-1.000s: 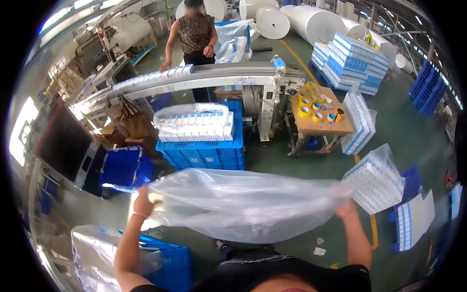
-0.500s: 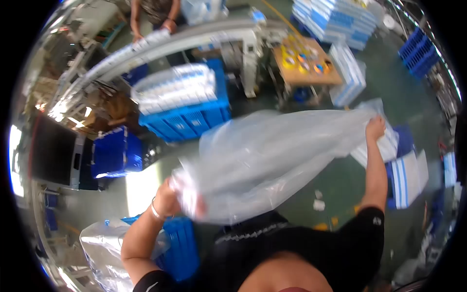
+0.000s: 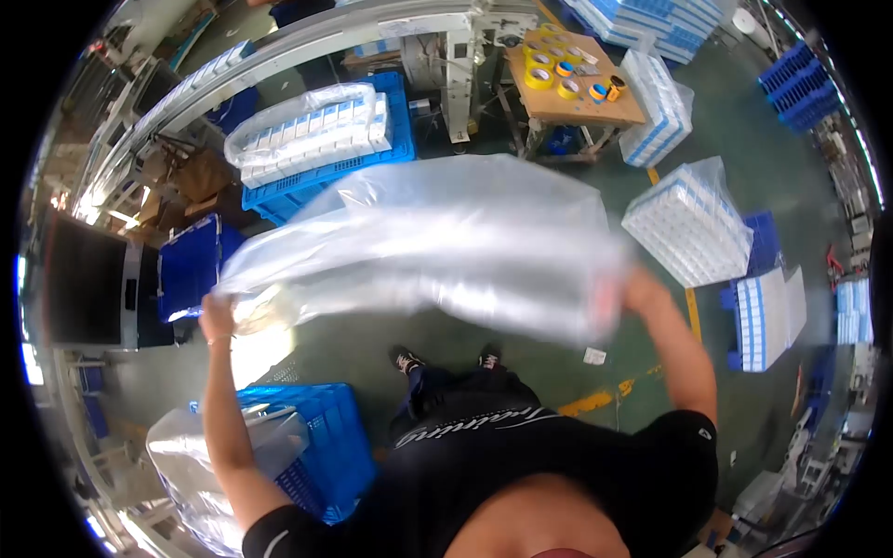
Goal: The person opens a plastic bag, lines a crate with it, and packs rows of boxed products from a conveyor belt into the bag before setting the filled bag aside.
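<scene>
A large clear plastic bag [image 3: 437, 232] is stretched out sideways in front of my body, blurred by motion on its right part. My left hand [image 3: 218, 318] is closed on the bag's left end. At the right end my right hand [image 3: 633, 288] grips the plastic, its fingers partly smeared and covered by the film. Beyond the bag, wrapped white and blue packs [image 3: 321, 130] lie on a blue crate [image 3: 395, 116].
A wooden table [image 3: 595, 107] with yellow tape rolls stands ahead. Bagged stacks [image 3: 688, 228] and a blue pallet [image 3: 765, 251] are at right. A blue bin [image 3: 191, 265] is at left, another blue crate [image 3: 339, 437] beside my legs. A conveyor [image 3: 372, 28] crosses behind.
The bag has swung from a slant to a level, wider spread. My left hand has moved left and up, my right hand left and down. The view has tilted further down, and the co-worker is mostly out of view.
</scene>
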`<control>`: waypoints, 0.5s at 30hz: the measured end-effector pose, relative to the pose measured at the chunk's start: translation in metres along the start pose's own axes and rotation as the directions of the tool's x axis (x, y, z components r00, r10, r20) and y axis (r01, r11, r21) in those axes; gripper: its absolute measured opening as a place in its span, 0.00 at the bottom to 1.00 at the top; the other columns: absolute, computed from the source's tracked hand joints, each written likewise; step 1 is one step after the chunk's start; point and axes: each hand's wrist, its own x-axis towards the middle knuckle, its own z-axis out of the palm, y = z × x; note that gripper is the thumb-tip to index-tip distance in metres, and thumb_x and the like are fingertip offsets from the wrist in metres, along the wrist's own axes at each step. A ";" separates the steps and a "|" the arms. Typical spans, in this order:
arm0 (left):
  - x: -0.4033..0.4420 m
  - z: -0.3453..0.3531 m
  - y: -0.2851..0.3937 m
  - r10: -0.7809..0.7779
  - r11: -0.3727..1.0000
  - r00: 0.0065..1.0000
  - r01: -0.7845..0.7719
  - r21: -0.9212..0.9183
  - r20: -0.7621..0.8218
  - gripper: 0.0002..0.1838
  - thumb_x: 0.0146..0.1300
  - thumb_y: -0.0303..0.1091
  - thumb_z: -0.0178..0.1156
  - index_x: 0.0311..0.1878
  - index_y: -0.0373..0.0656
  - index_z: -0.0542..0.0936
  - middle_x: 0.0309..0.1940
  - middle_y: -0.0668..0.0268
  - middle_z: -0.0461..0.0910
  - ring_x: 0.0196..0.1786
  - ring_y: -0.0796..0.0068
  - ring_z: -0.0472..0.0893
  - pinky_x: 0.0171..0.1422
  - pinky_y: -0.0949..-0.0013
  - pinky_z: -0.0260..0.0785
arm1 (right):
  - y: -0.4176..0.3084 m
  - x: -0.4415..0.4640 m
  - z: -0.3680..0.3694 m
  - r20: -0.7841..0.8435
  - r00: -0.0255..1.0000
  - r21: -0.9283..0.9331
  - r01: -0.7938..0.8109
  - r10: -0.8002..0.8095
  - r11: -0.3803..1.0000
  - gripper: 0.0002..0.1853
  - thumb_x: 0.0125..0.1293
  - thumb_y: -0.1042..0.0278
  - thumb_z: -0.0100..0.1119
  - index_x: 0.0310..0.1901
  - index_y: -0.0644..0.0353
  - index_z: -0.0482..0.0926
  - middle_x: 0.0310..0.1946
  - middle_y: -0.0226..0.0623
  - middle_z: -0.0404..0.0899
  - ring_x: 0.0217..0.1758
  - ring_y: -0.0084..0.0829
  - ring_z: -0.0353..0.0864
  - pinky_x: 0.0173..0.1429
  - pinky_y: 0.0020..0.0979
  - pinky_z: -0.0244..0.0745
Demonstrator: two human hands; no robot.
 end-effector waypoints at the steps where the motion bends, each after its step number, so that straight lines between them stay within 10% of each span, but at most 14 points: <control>1: 0.027 0.028 -0.051 -0.208 0.977 0.977 0.206 -0.051 -0.038 0.19 0.65 0.37 0.55 0.55 0.36 0.74 0.53 0.56 0.78 0.53 0.63 0.79 0.54 0.62 0.73 | 0.029 0.013 0.016 0.618 0.749 -0.071 0.356 -0.239 0.932 0.08 0.59 0.68 0.63 0.36 0.63 0.82 0.27 0.33 0.81 0.34 0.24 0.77 0.39 0.29 0.75; 2: 0.042 0.055 -0.102 -0.343 0.888 0.937 0.299 -0.348 -0.070 0.17 0.65 0.35 0.53 0.54 0.36 0.75 0.52 0.57 0.79 0.51 0.64 0.80 0.53 0.63 0.74 | 0.005 0.003 0.044 0.839 0.527 -0.286 0.218 0.134 0.933 0.17 0.56 0.63 0.67 0.44 0.64 0.80 0.33 0.34 0.82 0.37 0.25 0.78 0.42 0.29 0.75; 3: 0.055 0.074 -0.135 -0.329 0.694 0.943 0.205 -0.690 -0.051 0.16 0.66 0.34 0.52 0.53 0.37 0.77 0.51 0.58 0.80 0.49 0.65 0.81 0.51 0.64 0.75 | 0.008 0.000 0.045 0.840 0.528 -0.288 0.233 0.128 0.929 0.17 0.56 0.63 0.67 0.44 0.64 0.80 0.33 0.34 0.82 0.37 0.25 0.78 0.42 0.29 0.75; 6: 0.052 0.067 -0.113 -0.035 -0.071 0.995 0.094 -0.993 0.097 0.15 0.67 0.27 0.48 0.54 0.37 0.76 0.49 0.60 0.81 0.48 0.71 0.81 0.49 0.69 0.76 | 0.025 -0.003 -0.011 0.345 0.938 -0.497 0.192 -0.011 0.846 0.30 0.50 0.56 0.72 0.53 0.62 0.75 0.45 0.38 0.79 0.47 0.31 0.78 0.51 0.32 0.73; 7: 0.030 0.051 -0.071 0.031 -0.071 0.999 0.013 -0.997 0.011 0.16 0.68 0.28 0.48 0.57 0.36 0.73 0.51 0.60 0.79 0.48 0.71 0.81 0.50 0.70 0.76 | 0.036 0.004 -0.038 0.031 0.980 -0.373 0.194 -0.197 0.907 0.29 0.49 0.57 0.72 0.52 0.62 0.75 0.45 0.40 0.79 0.49 0.34 0.77 0.54 0.33 0.72; 8: 0.005 0.026 -0.021 0.096 -0.082 0.993 -0.066 -0.994 -0.074 0.17 0.68 0.28 0.49 0.59 0.34 0.70 0.53 0.61 0.78 0.49 0.71 0.80 0.52 0.70 0.75 | 0.058 0.018 -0.073 -0.338 0.887 -0.417 0.158 -0.314 0.895 0.28 0.50 0.59 0.71 0.51 0.63 0.75 0.45 0.40 0.79 0.49 0.36 0.77 0.55 0.34 0.71; 9: -0.033 -0.005 0.032 0.285 -0.044 0.953 -0.093 -0.995 -0.102 0.17 0.69 0.31 0.51 0.58 0.36 0.70 0.51 0.60 0.78 0.48 0.68 0.81 0.50 0.67 0.76 | 0.094 0.041 -0.113 -0.728 0.534 -0.459 0.085 -0.429 0.884 0.26 0.53 0.60 0.70 0.51 0.65 0.75 0.46 0.42 0.78 0.51 0.37 0.76 0.58 0.34 0.70; 10: -0.074 -0.026 0.073 0.432 -0.266 0.902 0.129 -0.955 0.002 0.15 0.67 0.34 0.54 0.54 0.37 0.73 0.43 0.60 0.80 0.43 0.66 0.81 0.48 0.64 0.76 | 0.073 0.030 -0.139 -0.825 0.434 -0.383 0.042 -0.362 0.923 0.26 0.56 0.61 0.67 0.53 0.67 0.74 0.51 0.47 0.76 0.56 0.41 0.74 0.62 0.36 0.66; 11: -0.114 -0.048 0.114 0.564 -0.404 0.819 0.385 -0.830 0.106 0.14 0.66 0.36 0.57 0.50 0.38 0.76 0.36 0.60 0.81 0.39 0.63 0.82 0.46 0.61 0.76 | 0.127 0.050 -0.202 -0.789 0.118 -0.614 -0.168 -0.603 0.771 0.22 0.60 0.63 0.62 0.54 0.61 0.74 0.50 0.50 0.75 0.55 0.45 0.75 0.60 0.40 0.68; 12: -0.143 -0.080 0.131 0.897 -0.236 0.430 0.663 -0.711 0.103 0.18 0.62 0.42 0.61 0.47 0.36 0.78 0.36 0.58 0.81 0.40 0.63 0.81 0.48 0.62 0.73 | 0.110 0.033 -0.206 -0.818 0.039 -0.517 -0.486 -0.573 0.705 0.19 0.62 0.63 0.60 0.53 0.57 0.75 0.48 0.49 0.75 0.54 0.46 0.75 0.58 0.42 0.70; 13: -0.140 -0.035 0.111 0.992 0.064 0.114 -0.073 -0.995 0.056 0.22 0.62 0.46 0.62 0.48 0.35 0.78 0.43 0.56 0.80 0.47 0.63 0.78 0.52 0.62 0.70 | 0.092 0.013 -0.210 -0.824 -0.051 -0.345 -0.745 -0.564 0.571 0.16 0.63 0.63 0.57 0.52 0.53 0.75 0.46 0.48 0.75 0.53 0.47 0.76 0.55 0.44 0.71; 14: -0.170 -0.097 0.128 0.995 -0.017 -0.096 -0.274 -0.962 0.010 0.23 0.64 0.47 0.58 0.50 0.35 0.77 0.49 0.55 0.77 0.52 0.64 0.75 0.57 0.62 0.67 | 0.104 0.008 -0.228 -0.823 -0.062 -0.337 -0.747 -0.565 0.572 0.16 0.63 0.63 0.57 0.52 0.53 0.75 0.46 0.48 0.75 0.53 0.47 0.76 0.55 0.44 0.71; 15: -0.186 -0.121 0.140 0.949 0.196 -0.203 -0.211 -0.958 0.239 0.24 0.65 0.48 0.56 0.50 0.33 0.77 0.50 0.55 0.77 0.52 0.63 0.76 0.58 0.60 0.67 | 0.132 0.003 -0.265 -0.876 -0.187 -0.216 -0.673 -0.445 0.708 0.14 0.63 0.63 0.55 0.51 0.51 0.76 0.44 0.47 0.75 0.51 0.47 0.76 0.53 0.46 0.72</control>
